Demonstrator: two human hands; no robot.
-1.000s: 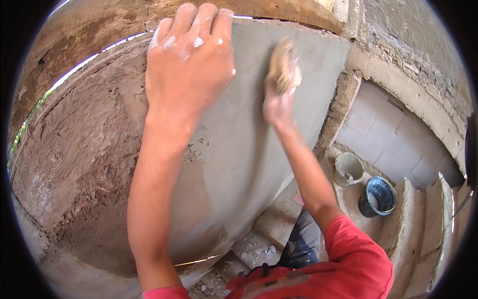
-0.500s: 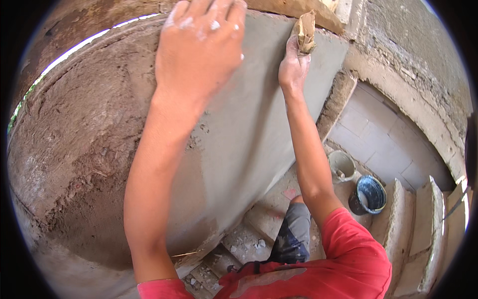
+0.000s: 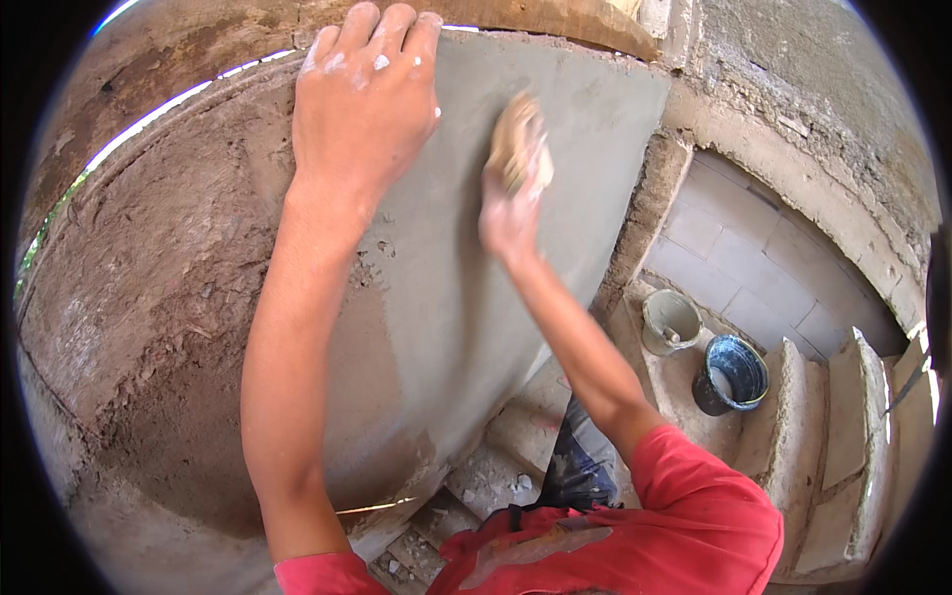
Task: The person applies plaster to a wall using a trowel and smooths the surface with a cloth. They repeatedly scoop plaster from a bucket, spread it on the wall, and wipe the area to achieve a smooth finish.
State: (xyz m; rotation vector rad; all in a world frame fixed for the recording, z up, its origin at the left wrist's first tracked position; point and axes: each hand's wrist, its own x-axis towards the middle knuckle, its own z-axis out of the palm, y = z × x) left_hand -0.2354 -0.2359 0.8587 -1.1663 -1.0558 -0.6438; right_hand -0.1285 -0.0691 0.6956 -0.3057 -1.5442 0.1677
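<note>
Wet grey plaster covers the smooth right part of the wall (image 3: 595,129); its left part is rough and brown. At the top edge of that wall my left hand (image 3: 362,109) is hooked, fingers bent over the rim and tips hidden. Spots of white dry on its knuckles. My right hand (image 3: 510,220) is closed round a crumpled tan wad that looks like folded paper (image 3: 519,144), pressed against or close to the plaster. Motion blurs this hand and the wad, so exact contact is hard to tell.
A wooden beam (image 3: 228,55) runs along above the wall. Below right stand a grey bucket (image 3: 658,342) and a dark blue bucket (image 3: 710,389). Concrete steps (image 3: 783,436) rise at the right, and rubble-strewn steps (image 3: 486,481) lie below the wall.
My right hand has swept down and left across the plaster with the tan wad, from near the top edge. My left hand keeps to the rim, slightly further left in view.
</note>
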